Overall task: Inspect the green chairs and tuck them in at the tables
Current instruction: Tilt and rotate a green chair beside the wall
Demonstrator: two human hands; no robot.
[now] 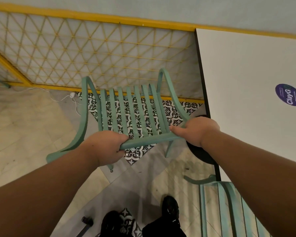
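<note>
A green slatted metal chair (135,112) stands in front of me, just left of the white table (246,86). My left hand (106,147) grips the top rail of its backrest on the left. At the right corner of that same rail, my right hand (196,130) curls round it. The chair's armrests curve away towards the yellow lattice. A second green chair (229,209) shows at the lower right, its back beside the table edge, partly covered by my right forearm.
A yellow-framed lattice partition (92,48) runs behind the chair. A white cable and plug (72,96) lie on the floor by its base. The table's dark round base (200,154) sits under its left edge. My shoes (169,207) stand on patterned and beige tiles.
</note>
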